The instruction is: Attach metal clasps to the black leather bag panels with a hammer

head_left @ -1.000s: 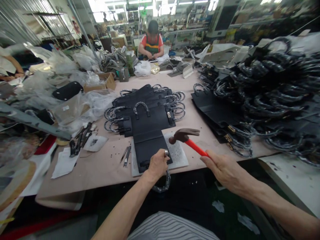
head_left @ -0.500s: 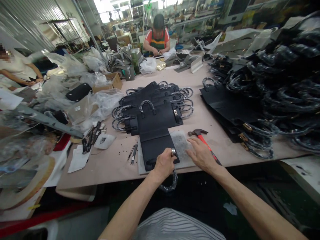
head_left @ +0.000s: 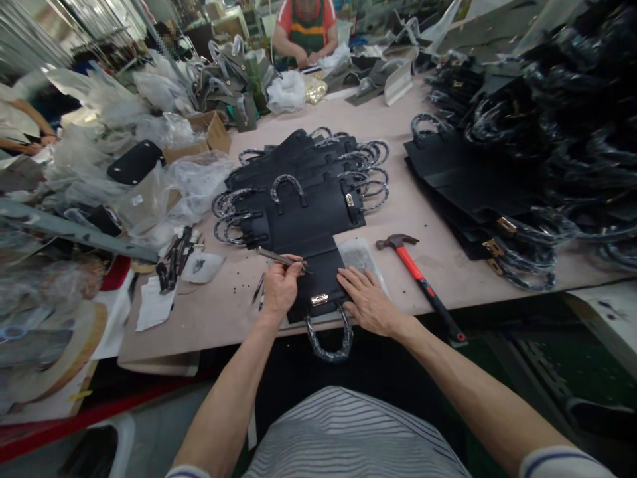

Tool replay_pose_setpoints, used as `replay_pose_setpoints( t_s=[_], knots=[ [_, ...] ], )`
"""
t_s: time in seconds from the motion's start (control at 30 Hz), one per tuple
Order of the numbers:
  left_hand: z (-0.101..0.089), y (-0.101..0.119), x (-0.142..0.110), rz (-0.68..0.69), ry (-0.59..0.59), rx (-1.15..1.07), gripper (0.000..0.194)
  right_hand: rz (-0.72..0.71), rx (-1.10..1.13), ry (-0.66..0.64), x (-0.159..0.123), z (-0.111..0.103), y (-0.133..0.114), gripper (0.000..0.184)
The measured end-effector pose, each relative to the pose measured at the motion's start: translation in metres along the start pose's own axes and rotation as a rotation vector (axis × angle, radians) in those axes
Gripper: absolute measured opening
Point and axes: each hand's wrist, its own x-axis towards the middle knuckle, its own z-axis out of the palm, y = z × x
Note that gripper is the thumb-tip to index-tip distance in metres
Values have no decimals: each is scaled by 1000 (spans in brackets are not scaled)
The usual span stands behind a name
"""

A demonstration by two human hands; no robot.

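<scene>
My left hand (head_left: 281,287) is closed around a slim metal pen-shaped tool (head_left: 273,255), its tip over the black bag panel (head_left: 318,249); the exact kind is not clear. My right hand (head_left: 368,302) lies flat, fingers spread, on the panel's right edge. Between both hands, a gold clasp (head_left: 319,300) sits on the panel near its lower edge. A plastic-wrapped handle (head_left: 330,352) hangs from the panel over the table edge. Another thin tool (head_left: 257,289) lies beside my left hand, partly hidden. Under the panel is a pale slab (head_left: 365,255).
A claw hammer (head_left: 417,272) with a red and black handle lies right of my right hand. More black bag pieces (head_left: 293,159) are stacked ahead, and a large pile (head_left: 478,179) stands at right. Plastic bags (head_left: 189,192) crowd the left. A co-worker (head_left: 304,33) sits across the table.
My left hand has moved left from the panel's lower right and taken up a slim tool from the table. The gold clasp now shows. My right hand has come down onto the panel.
</scene>
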Motion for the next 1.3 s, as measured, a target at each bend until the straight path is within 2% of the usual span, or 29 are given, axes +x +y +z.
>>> replay_pose_setpoints(
  t_s=[0.07, 0.13, 0.23, 0.3, 0.33, 0.4, 0.47, 0.5, 0.57, 0.63, 0.7, 0.77, 0.87, 0.93, 1.03, 1.1, 1.2, 1.3],
  knots=[
    [-38, -2, 9, -13, 89, 240, 24, 6, 7, -6, 1, 0, -1, 62],
    [-81, -13, 13, -105, 151, 527, 24, 9, 22, -7, 1, -1, -2, 62],
    [-138, -35, 13, -277, 124, 948, 22, 12, 51, -3, 1, -2, -2, 62],
    [-160, -46, 8, -333, 92, 1132, 28, 13, 70, 2, 0, -2, -1, 61],
    [-165, -48, 5, -325, 108, 1193, 31, 12, 81, 6, 0, -2, 0, 61],
    [-159, -46, -5, -231, 178, 1254, 32, 4, 112, 24, 0, -1, 2, 59],
    [-136, -37, -17, -68, 202, 1235, 28, -7, 156, 61, 1, 0, 3, 53],
    [-120, -31, -23, 11, 131, 1183, 26, -12, 179, 93, 2, 1, 3, 47],
    [-84, -20, -35, 150, -112, 1029, 20, -14, 210, 161, 5, -1, 0, 33],
    [-52, -12, -45, 220, -290, 971, 16, -20, 195, 176, 11, -5, -6, 21],
    [-29, -7, -50, 240, -390, 1035, 15, -25, 121, 113, 20, -13, -14, 16],
    [-18, -6, -51, 245, -463, 1135, 12, -30, 24, 12, 30, -21, -21, 16],
    [-15, -6, -49, 329, -588, 1246, 7, -82, -82, -119, 45, -28, -23, 15],
    [-17, -8, -50, 422, -649, 1286, 9, -173, -124, -177, 51, -30, -21, 12],
    [-25, -12, -53, 514, -668, 1277, 14, -350, -179, -220, 55, -32, -17, 7],
    [-32, -17, -55, 550, -643, 1220, 18, -444, -194, -233, 53, -35, -15, 11],
    [-47, -27, -55, 632, -619, 1094, 25, -507, -112, -222, 47, -39, -8, 14],
    [-62, -41, -50, 766, -650, 940, 29, -510, 134, -163, 40, -39, 3, 20]
  ],
)
